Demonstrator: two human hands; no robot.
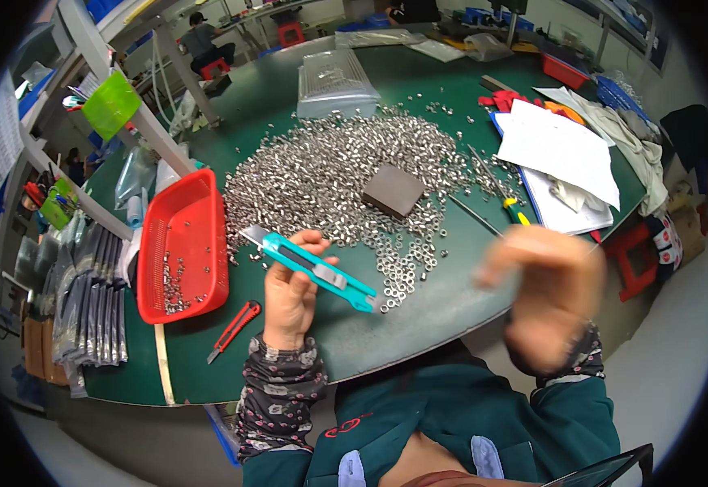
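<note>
A teal utility knife (319, 270) with a grey slider lies across my left hand (290, 296), whose fingers close around it. Its bare blade points up and to the left. My right hand (550, 292) is raised at the table's near right edge, smeared by motion, and its grip is unclear. Just beyond it are a yellow-handled tool (517, 213) and a thin metal rod (475, 217). Past both hands spreads a large heap of small shiny metal sleeves (329, 162), with loose rings (398, 272) trailing toward me. A dark brown block (394, 191) rests on the heap.
Left of the heap, a red basket (208, 243) holds a few metal pieces. A red utility knife (234, 331) lies near it. Papers (557, 150) and cloth cover the right side. A clear plastic tray stack (336, 84) stands behind the heap; shelving posts rise at left.
</note>
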